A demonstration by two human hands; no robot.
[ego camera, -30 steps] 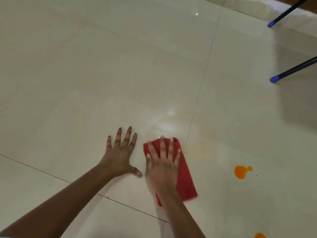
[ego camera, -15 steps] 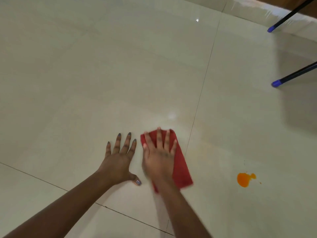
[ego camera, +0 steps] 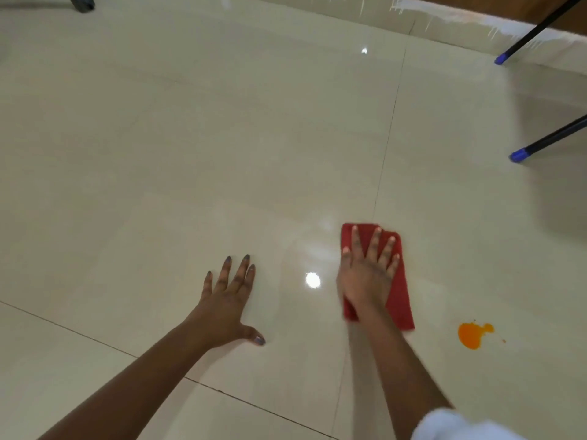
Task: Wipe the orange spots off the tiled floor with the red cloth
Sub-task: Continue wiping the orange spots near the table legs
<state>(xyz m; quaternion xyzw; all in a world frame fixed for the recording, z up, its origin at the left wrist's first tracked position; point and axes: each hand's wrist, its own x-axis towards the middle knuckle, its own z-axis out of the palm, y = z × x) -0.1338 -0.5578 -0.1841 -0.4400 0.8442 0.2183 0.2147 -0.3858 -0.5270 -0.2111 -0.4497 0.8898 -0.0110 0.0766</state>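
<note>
A folded red cloth (ego camera: 398, 293) lies flat on the glossy cream tiled floor (ego camera: 222, 138). My right hand (ego camera: 365, 274) presses down on it with fingers spread, covering most of its left half. My left hand (ego camera: 228, 300) rests palm-down on the bare tile to the left, fingers apart, holding nothing. One orange spot (ego camera: 473, 335) with a small splash beside it sits on the floor just right of the cloth's near corner, apart from the cloth. A faint wet sheen shows on the tile between my hands.
Two thin black legs with blue tips (ego camera: 519, 155) (ego camera: 501, 59) stand at the right. A wooden skirting with white paint drips (ego camera: 444, 11) runs along the far edge. A dark object (ego camera: 82, 3) sits at the top left. Grout lines (ego camera: 389, 131) cross the floor.
My right hand has slid the red cloth to the right, away from my left hand and closer to the orange spot. My left hand has stayed planted on the tile.
</note>
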